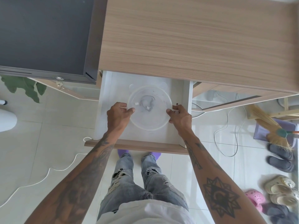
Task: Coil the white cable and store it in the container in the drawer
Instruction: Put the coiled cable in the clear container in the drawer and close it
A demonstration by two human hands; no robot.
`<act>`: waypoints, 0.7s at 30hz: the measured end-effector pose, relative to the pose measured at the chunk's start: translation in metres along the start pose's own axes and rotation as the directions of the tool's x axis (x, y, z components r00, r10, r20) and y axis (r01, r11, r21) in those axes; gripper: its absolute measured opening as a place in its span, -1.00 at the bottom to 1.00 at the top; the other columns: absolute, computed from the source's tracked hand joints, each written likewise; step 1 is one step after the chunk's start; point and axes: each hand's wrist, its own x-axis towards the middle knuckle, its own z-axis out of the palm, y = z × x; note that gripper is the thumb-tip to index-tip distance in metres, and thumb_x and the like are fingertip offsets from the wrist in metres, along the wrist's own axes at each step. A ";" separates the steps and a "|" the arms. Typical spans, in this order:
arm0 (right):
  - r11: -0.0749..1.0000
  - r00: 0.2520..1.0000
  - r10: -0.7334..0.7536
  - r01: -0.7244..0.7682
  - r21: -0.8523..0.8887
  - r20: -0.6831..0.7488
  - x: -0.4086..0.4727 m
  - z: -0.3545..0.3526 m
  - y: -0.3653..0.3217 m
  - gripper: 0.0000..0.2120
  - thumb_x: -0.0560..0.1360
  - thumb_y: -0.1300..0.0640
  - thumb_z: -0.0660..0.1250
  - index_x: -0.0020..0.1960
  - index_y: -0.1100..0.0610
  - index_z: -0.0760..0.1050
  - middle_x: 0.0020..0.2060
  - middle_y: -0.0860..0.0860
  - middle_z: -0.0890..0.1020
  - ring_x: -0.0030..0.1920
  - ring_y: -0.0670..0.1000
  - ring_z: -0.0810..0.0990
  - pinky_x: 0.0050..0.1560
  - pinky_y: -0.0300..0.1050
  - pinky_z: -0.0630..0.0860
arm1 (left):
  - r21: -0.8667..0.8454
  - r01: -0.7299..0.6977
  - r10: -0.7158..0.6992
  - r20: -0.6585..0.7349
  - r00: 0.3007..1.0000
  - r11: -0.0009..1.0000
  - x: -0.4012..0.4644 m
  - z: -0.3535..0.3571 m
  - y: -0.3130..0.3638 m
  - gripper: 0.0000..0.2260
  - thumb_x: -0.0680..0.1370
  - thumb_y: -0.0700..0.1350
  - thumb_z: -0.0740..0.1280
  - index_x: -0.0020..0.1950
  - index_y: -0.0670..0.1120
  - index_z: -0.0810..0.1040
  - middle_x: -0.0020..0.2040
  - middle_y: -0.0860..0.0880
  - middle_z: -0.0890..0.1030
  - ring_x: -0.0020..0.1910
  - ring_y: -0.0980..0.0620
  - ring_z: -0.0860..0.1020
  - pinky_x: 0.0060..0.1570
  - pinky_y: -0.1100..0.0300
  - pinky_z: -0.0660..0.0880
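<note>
A round translucent plastic container (150, 122) sits in the open white drawer (113, 88) under the wooden desk top. Through its clear lid I see a coiled cable (146, 101) with white plug ends lying inside. My left hand (119, 116) grips the lid's left edge, thumb on top. My right hand (180, 117) grips the right edge the same way. Whether the lid is pressed fully onto the container I cannot tell.
The drawer's wooden front (137, 147) stands just ahead of my legs. A dark box (43, 38) sits on the desk at left. White cords (48, 172) trail over the floor tiles. A broom (265, 125) and several shoes (281, 159) lie at right.
</note>
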 end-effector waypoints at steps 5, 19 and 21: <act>0.989 0.999 -0.010 0.017 -0.148 0.052 0.009 -0.008 -0.007 -0.71 0.46 -0.03 0.41 0.10 0.08 0.52 -0.19 0.10 0.70 -0.07 0.20 0.69 0.05 0.05 0.62 | 0.058 -0.015 0.015 0.014 1.000 0.998 0.005 -0.001 0.003 -0.63 0.45 -0.04 0.53 0.19 -0.16 0.60 -0.05 -0.16 0.72 -0.12 -0.10 0.66 0.04 0.02 0.61; 0.795 0.996 -0.028 0.074 -0.602 0.086 0.017 -0.011 -0.028 -0.64 0.53 -0.12 0.35 0.21 0.08 0.53 0.10 0.13 0.62 0.15 0.18 0.59 0.05 -0.06 0.48 | 0.252 -0.067 0.039 0.115 0.993 0.965 0.021 -0.010 0.007 -0.69 0.44 -0.06 0.54 0.09 -0.14 0.58 -0.08 -0.18 0.72 -0.14 -0.15 0.69 -0.02 0.01 0.63; 0.775 0.994 -0.027 0.086 -0.626 0.104 0.018 -0.011 -0.028 -0.65 0.55 -0.14 0.32 0.18 0.09 0.55 0.10 0.13 0.62 0.15 0.18 0.58 -0.01 -0.09 0.41 | 0.278 -0.066 0.033 0.124 0.992 0.958 0.024 -0.011 0.008 -0.71 0.44 -0.07 0.54 0.07 -0.14 0.58 -0.09 -0.18 0.71 -0.19 -0.13 0.70 -0.07 0.06 0.62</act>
